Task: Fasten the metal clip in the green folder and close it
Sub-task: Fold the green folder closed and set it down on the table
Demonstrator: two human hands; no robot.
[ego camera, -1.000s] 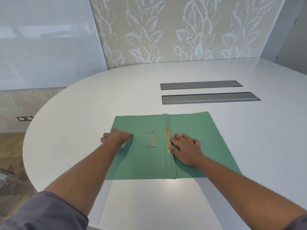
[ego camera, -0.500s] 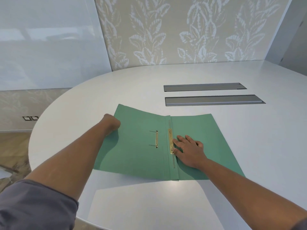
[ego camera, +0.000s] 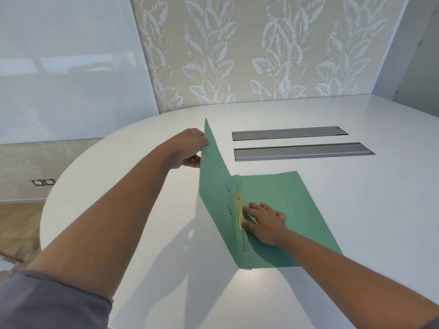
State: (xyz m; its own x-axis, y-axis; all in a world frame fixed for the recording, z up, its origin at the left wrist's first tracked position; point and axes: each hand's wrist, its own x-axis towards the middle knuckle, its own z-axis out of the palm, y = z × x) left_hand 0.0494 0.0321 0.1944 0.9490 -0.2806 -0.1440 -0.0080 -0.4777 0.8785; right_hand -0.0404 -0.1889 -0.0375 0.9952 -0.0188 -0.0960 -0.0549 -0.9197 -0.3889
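On the white table (ego camera: 356, 210), the green folder (ego camera: 297, 210) lies half open: left hand (ego camera: 190, 148) pinches its raised cover, right hand (ego camera: 266, 222) presses spread fingers beside the brass clip (ego camera: 240, 213).

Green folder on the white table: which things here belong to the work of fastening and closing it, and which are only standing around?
Part of the job:
- green folder, left cover lifted
- metal clip along its fold
- left hand, gripping the lifted cover
- right hand, flat on the right half beside the clip

Not part of it:
- two grey slots set into the table
- leaf-patterned wall
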